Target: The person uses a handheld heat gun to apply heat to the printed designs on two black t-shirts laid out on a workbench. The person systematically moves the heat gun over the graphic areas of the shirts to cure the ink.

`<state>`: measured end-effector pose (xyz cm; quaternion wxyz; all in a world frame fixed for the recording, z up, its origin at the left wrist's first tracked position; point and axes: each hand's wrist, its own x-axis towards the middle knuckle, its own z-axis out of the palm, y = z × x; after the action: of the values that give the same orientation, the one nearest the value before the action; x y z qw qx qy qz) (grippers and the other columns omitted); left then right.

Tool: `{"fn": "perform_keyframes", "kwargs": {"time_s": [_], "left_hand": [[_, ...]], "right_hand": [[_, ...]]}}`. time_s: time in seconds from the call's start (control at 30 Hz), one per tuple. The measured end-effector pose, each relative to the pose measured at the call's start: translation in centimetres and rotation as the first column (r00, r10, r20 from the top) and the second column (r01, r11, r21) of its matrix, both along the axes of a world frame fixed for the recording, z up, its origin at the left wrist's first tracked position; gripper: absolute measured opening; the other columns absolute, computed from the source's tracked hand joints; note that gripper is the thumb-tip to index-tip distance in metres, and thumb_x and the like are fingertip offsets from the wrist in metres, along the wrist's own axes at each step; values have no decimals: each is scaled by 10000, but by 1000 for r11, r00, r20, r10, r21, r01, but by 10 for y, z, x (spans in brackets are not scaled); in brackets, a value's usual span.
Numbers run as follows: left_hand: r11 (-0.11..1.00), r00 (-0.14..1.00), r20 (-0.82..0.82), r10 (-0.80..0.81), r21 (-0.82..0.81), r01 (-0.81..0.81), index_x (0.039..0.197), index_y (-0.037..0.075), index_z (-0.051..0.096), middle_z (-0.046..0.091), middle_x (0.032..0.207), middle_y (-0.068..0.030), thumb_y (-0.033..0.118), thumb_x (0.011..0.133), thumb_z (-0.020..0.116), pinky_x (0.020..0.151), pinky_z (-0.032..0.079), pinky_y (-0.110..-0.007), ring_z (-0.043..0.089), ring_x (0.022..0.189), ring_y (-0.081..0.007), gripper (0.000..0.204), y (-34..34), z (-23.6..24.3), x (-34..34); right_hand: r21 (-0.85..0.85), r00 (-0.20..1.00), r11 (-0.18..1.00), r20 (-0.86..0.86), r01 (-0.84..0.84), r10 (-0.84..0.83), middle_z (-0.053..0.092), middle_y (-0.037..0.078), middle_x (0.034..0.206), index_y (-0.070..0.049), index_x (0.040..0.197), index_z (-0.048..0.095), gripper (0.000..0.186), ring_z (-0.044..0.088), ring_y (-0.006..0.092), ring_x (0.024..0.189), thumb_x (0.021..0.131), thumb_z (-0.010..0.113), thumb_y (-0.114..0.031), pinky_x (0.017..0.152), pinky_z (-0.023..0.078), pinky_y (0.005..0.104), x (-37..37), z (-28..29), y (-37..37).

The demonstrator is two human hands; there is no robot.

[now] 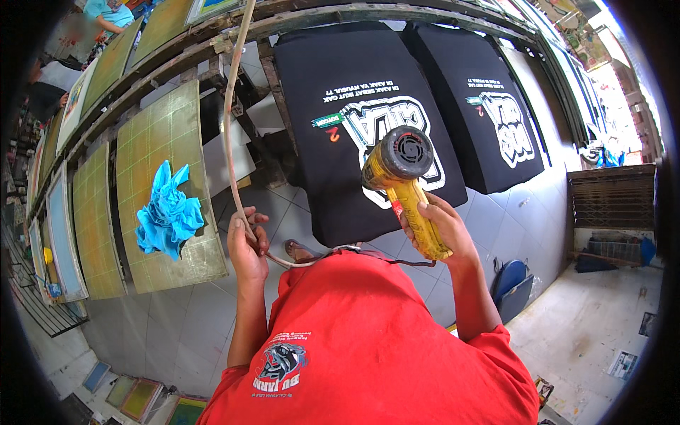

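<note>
My right hand [443,230] grips the yellow handle of a heat gun [400,170], whose black round rear faces the camera while its nozzle points at a black T-shirt [340,85] with a white printed design, stretched on a board. My left hand [246,244] is closed around the gun's pale cord [230,113], which rises to the top of the view and loops back past my red shirt. A second black printed T-shirt [482,106] lies on the board to the right.
A crumpled blue cloth [168,212] rests on a green-gridded board [152,142] to the left, with more such boards along the wooden rack [177,53]. Grey tiled floor lies below. A blue chair [511,283] stands at the right. A person stands far at the upper left.
</note>
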<state>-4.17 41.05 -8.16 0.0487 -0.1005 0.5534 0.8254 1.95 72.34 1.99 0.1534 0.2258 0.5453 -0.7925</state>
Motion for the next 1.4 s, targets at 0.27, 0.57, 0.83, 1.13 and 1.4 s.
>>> {"fn": "perform_keyframes", "kwargs": {"time_s": [0.27, 0.57, 0.83, 1.13, 1.4], "left_hand": [[999, 1000, 12, -1, 36, 0, 1087, 32, 501, 570, 889, -113, 317, 950, 371, 391, 255, -196, 372, 464, -57, 342, 4, 0, 1], [999, 1000, 8, -16, 46, 16, 1084, 25, 496, 572, 880, -117, 325, 952, 384, 390, 251, -189, 372, 458, -49, 346, 8, 3, 1], [997, 999, 3, -51, 54, 51, 1082, 33, 500, 576, 882, -116, 335, 947, 395, 390, 249, -190, 378, 460, -50, 347, 11, 1, 3], [998, 999, -4, -38, 44, 38, 1081, 37, 503, 585, 880, -115, 328, 944, 393, 394, 249, -191, 381, 466, -48, 340, 14, 4, 8], [999, 1000, -10, 5, 42, -4, 1080, 37, 505, 585, 878, -119, 322, 944, 390, 391, 241, -192, 377, 459, -48, 335, 11, 3, 16]], "right_hand": [[42, 1000, 999, 16, -23, 22, 563, 76, 849, 14, 1132, 488, 330, 558, 126, 691, 894, 480, -216, 580, 472, 266, 13, 6, 0], [49, 1000, 998, 2, 28, -28, 581, 108, 841, 28, 1263, 424, 510, 581, 133, 652, 855, 505, -267, 526, 483, 245, 34, 3, 4], [64, 995, 993, 4, 95, -95, 574, 113, 835, 26, 1258, 417, 502, 577, 137, 644, 861, 489, -272, 513, 481, 249, 52, -5, 15], [35, 992, 992, -38, 122, -120, 568, 119, 824, 29, 1244, 428, 456, 573, 145, 639, 883, 472, -246, 497, 479, 255, 52, -8, 23], [-6, 993, 995, -55, 102, -102, 559, 86, 828, 13, 1158, 472, 350, 548, 135, 660, 907, 468, -230, 524, 467, 262, 25, -7, 30]]}}
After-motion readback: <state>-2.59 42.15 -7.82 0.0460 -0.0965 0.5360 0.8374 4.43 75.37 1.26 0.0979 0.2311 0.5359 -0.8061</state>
